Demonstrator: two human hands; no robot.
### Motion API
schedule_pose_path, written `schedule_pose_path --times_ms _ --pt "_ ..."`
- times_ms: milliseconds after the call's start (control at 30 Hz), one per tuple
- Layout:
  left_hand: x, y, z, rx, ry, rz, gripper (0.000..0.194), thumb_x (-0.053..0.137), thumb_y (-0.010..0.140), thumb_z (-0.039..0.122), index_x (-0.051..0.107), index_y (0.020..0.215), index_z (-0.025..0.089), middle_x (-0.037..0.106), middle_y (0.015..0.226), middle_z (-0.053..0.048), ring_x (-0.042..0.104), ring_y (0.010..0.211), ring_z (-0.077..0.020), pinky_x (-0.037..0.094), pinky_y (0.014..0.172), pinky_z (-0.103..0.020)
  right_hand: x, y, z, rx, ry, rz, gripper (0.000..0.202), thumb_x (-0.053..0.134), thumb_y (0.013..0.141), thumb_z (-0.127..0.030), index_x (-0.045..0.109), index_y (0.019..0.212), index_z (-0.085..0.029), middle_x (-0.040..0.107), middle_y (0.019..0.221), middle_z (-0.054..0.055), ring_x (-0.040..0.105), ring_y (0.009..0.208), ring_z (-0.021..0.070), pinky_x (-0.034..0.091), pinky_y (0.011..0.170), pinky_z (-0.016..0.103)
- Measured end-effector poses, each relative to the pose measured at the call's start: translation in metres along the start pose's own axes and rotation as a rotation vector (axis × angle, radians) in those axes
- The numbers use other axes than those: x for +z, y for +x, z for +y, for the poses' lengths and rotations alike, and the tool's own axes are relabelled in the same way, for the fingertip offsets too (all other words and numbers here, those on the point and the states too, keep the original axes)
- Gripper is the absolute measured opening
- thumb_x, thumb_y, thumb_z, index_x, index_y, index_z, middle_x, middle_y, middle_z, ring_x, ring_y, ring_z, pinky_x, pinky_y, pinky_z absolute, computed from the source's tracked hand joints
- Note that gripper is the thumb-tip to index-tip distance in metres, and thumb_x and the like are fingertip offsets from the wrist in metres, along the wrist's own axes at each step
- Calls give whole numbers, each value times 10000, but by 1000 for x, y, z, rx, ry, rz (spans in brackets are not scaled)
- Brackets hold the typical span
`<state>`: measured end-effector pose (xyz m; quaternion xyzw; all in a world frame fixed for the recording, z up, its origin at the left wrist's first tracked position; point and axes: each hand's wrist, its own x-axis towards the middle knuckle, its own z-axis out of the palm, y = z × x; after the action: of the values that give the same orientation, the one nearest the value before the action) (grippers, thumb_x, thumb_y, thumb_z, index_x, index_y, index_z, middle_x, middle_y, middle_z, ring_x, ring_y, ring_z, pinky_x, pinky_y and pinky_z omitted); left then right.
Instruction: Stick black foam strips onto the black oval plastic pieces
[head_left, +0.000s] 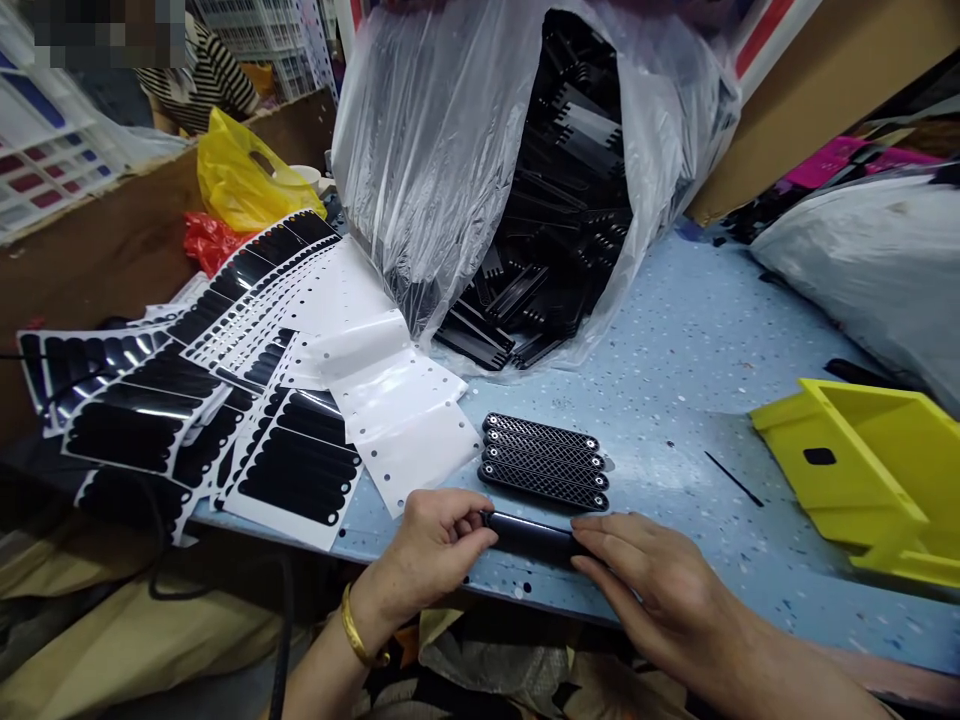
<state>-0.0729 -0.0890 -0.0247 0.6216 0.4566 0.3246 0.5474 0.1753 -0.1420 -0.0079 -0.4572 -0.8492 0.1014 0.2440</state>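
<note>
A glossy black bar-shaped piece (531, 533) lies lengthwise between my hands, near the table's front edge. My left hand (442, 535) pinches its left end between thumb and fingers. At the other end, the thumb and fingers of my right hand (649, 570) are closed on it. The underside of the piece is hidden. Just beyond it, several black pieces with a diamond-mesh pattern (544, 460) and a round silvery spot at each end lie side by side. To the left, sheets of black rounded strip stickers (300, 455) are fanned out beside white backing paper (405, 400).
A big clear plastic bag (435, 130) full of black plastic parts (555, 210) stands open at the back. A yellow bin (795, 450) is at right, with a thin black stick (733, 478) near it. Yellow (240, 175) and red bags lie back left. A person in stripes (214, 75) is beyond.
</note>
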Motion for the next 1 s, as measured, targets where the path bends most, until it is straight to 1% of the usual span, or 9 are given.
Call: schedule_pose_path --times_ms 100,233,433,667,800,900,1000 --pt "0 -1 1 -5 1 0 191 683 722 154 791 879 159 635 620 -14 540 549 -122 435 534 -215 1 -1 3 8 23 -35 187 512 947 -150 678 1015 -200 714 944 93 682 817 223 578 708 353" --pt "0 -1 1 -14 -7 7 186 694 714 163 791 873 165 639 611 -13 540 536 -125 435 522 -218 0 0 1 15 18 -27 197 497 950 -141 680 982 -206 711 942 94 676 807 225 567 703 359" --pt "-1 -2 1 -19 9 0 184 692 723 174 789 879 161 643 619 -14 544 543 -122 439 524 -212 -2 4 -7 13 -27 -44 202 491 945 -119 675 942 -201 706 972 107 666 842 241 550 743 385" --pt "0 -1 0 -17 8 4 176 691 720 163 787 867 161 643 617 -13 544 539 -119 436 513 -206 -2 11 -17 25 -39 -19 277 442 943 -68 668 839 -189 701 912 106 654 803 232 524 735 400" --pt "0 -1 0 -28 11 1 171 682 723 164 785 859 155 637 613 -13 543 540 -117 432 504 -200 0 8 -11 -3 -66 -64 253 457 939 -66 668 880 -193 698 953 110 646 818 234 517 729 403" --pt "0 -1 -1 -24 18 0 175 680 724 169 785 863 148 640 615 -16 545 541 -114 436 505 -196 2 4 -5 -33 -73 -75 240 461 941 -92 674 915 -199 696 934 104 634 790 226 519 722 391" --pt "0 0 -2 -34 20 0 185 676 722 187 783 865 139 640 610 -19 545 533 -112 442 499 -193 3 3 -5 -32 -86 -75 246 453 939 -93 677 924 -193 688 905 101 621 767 221 519 723 383"
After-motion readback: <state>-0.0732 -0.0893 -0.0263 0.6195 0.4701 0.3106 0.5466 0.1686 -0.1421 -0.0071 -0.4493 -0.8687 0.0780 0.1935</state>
